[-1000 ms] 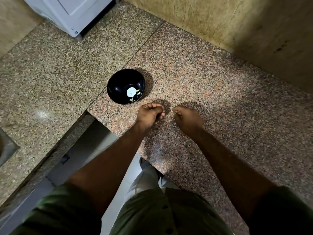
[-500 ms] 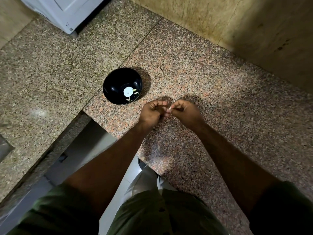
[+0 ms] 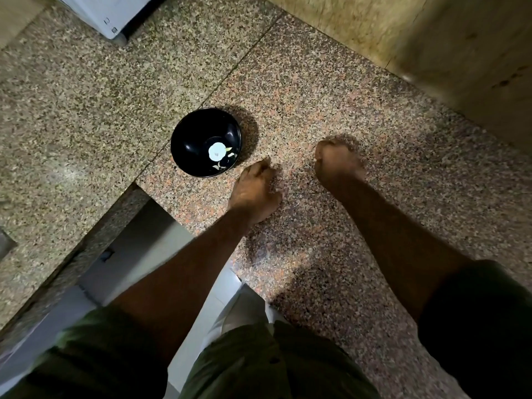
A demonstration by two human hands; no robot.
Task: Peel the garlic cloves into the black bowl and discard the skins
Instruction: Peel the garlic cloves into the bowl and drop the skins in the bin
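**Granite tabletop, black bowl, two blurred hands mid-peel**

Granite in speckled pink and grey forms the tabletop [image 3: 359, 116], the largest thing in view, running in an L around a gap where pale floor shows below. Behind it rises a yellowish stone wall [image 3: 431, 38], and at the far left corner stands the base of a white appliance [image 3: 115, 15]. None of these crowds the work.

Next in size, the black bowl [image 3: 205, 142] sits upright near the slab seam, well apart from the wall. A white flower motif and a few pale slivers show at its bottom; whether those are peeled cloves or painted leaves is too small to tell.

Both hands are smeared by motion. The left hand [image 3: 254, 191] hovers just beside the bowl's near right rim, fingers curled downward; whether it grips a clove I cannot tell. The right hand [image 3: 336, 162] lies further right, well apart from its partner, fingers bunched as if pinching, contents hidden.

I judge the step to be mid-peel or a drop-off. The next move calls for carrying any bare clove over the rim, keeping skins separate. No waste container is visible.
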